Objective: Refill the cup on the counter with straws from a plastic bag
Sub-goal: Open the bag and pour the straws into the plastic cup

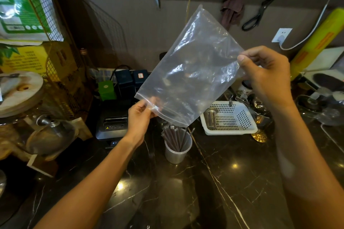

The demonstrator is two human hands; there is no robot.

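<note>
Bag up, cup stocked!
Left hand (139, 117) and right hand (268, 72) both pinch the clear plastic bag (189, 69) above the cup (176, 152) of straws (174, 138).

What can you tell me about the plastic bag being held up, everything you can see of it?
The plastic bag is clear, thin and crinkled, with a zip-seal strip along its lower left edge. It looks empty; no straws show inside. It is held up in the air, tilted, with its zip end lowest, right above the cup of dark straws on the counter. The left hand pinches the zip edge, and the right hand pinches the opposite, upper right edge. Nothing else touches it.
</note>
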